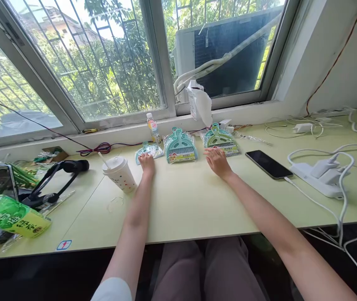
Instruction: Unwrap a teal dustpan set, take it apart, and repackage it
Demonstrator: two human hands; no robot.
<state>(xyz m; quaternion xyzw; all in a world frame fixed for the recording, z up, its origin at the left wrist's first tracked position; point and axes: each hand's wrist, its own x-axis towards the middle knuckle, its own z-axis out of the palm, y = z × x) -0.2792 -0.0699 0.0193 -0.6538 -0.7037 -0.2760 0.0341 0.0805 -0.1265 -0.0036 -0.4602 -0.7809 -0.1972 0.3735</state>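
Left hand laid on crinkled plastic packet, fingers close together, ungripping; right hand pressed flat on smooth table, fingers spread wide, just below bagged dustpan.

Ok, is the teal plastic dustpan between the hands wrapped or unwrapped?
Wrapped: a clear plastic bag covers the teal plastic dustpan, creased and glinting.
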